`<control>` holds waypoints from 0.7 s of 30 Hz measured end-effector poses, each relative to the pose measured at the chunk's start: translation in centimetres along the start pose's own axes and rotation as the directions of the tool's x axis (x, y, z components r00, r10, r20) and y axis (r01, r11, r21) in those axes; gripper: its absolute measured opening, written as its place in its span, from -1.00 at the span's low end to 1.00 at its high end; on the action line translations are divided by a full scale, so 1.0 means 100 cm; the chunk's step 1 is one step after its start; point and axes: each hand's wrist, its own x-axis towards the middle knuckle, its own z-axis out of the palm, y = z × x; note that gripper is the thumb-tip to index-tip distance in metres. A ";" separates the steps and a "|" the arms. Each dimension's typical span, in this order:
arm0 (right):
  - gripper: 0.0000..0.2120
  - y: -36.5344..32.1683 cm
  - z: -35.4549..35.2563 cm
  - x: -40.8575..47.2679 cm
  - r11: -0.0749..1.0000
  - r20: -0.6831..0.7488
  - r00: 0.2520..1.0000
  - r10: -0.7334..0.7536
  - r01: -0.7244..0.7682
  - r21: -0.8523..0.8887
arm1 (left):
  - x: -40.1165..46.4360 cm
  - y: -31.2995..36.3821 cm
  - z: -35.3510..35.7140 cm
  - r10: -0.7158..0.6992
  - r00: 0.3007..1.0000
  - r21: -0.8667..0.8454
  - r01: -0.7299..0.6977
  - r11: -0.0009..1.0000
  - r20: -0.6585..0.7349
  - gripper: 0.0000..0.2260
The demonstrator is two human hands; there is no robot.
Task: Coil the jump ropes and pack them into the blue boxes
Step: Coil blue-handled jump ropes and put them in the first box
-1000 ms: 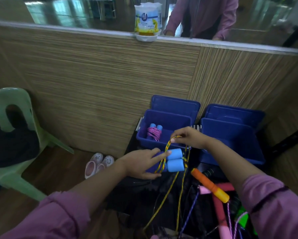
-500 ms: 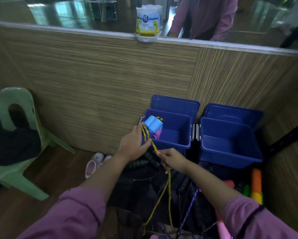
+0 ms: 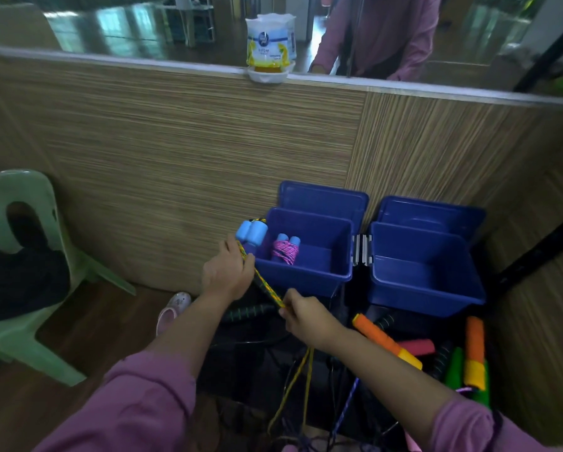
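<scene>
My left hand (image 3: pixel 228 272) grips two light-blue jump-rope handles (image 3: pixel 251 232) held upright beside the left blue box (image 3: pixel 306 278). Their yellow braided rope (image 3: pixel 268 290) runs taut down to my right hand (image 3: pixel 306 316), which pinches it; the rest of the rope hangs below toward the floor. Inside the left box lies a coiled pink rope with blue handles (image 3: pixel 286 249). The right blue box (image 3: pixel 423 288) stands open, and nothing shows inside it.
Loose jump ropes with orange (image 3: pixel 384 340), pink and green handles lie on a dark surface at the lower right. A green plastic chair (image 3: pixel 22 262) stands at the left. Small shoes (image 3: pixel 174 308) sit on the floor. A wooden partition wall rises behind the boxes.
My left hand lifted the blue handles from low in front up to the left box's corner. My right hand dropped down along the yellow rope and now pulls it taut.
</scene>
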 end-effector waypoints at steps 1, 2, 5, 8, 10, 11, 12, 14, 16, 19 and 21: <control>-0.83 -0.001 -0.001 0.000 0.999 -0.004 1.000 -0.016 0.016 -0.042 | 0.000 0.001 0.001 0.002 1.000 0.026 -0.003 1.000 0.009 -0.49; -0.81 -0.003 -0.003 0.000 0.995 -0.008 0.999 -0.036 0.036 -0.089 | 0.000 0.003 0.001 0.005 1.000 0.054 -0.006 0.999 0.015 -0.49; -0.77 -0.010 -0.016 0.001 0.954 0.009 0.991 -0.131 0.128 -0.270 | -0.002 0.003 0.006 0.067 0.997 0.178 -0.071 0.981 0.024 -0.59; -0.77 -0.012 -0.034 0.005 0.913 0.030 0.984 -0.176 0.175 -0.368 | -0.007 -0.003 0.016 0.178 0.981 0.316 -0.191 0.929 0.072 -0.59; -0.78 -0.013 -0.047 0.011 0.916 0.028 0.982 -0.187 0.184 -0.356 | -0.009 -0.008 0.024 0.262 0.961 0.342 -0.276 0.898 0.089 -0.49; -0.78 -0.013 -0.054 0.014 0.923 0.032 0.981 -0.191 0.190 -0.335 | -0.011 -0.009 0.029 0.331 0.938 0.332 -0.348 0.877 0.108 -0.41; -0.77 -0.011 -0.060 0.017 0.932 0.038 0.980 -0.194 0.196 -0.305 | -0.013 -0.010 0.035 0.416 0.898 0.321 -0.441 0.838 0.145 -0.37; -0.78 -0.004 -0.072 0.025 0.946 0.061 0.981 -0.184 0.194 -0.262 | -0.021 -0.014 0.042 0.581 0.793 0.313 -0.607 0.730 0.183 -0.43; -0.81 0.007 -0.081 0.031 0.954 0.100 0.981 -0.168 0.187 -0.236 | -0.024 -0.014 0.042 0.688 0.704 0.270 -0.706 0.654 0.176 -0.51; -0.86 0.018 -0.087 0.039 0.971 0.163 0.968 -0.191 0.210 -0.109 | -0.023 -0.008 0.031 0.763 0.623 0.106 -0.782 0.615 0.171 -0.48; -0.87 0.022 -0.091 0.043 0.981 0.182 0.967 -0.181 0.189 -0.030 | -0.020 -0.004 0.022 0.779 0.604 0.022 -0.793 0.609 0.170 -0.45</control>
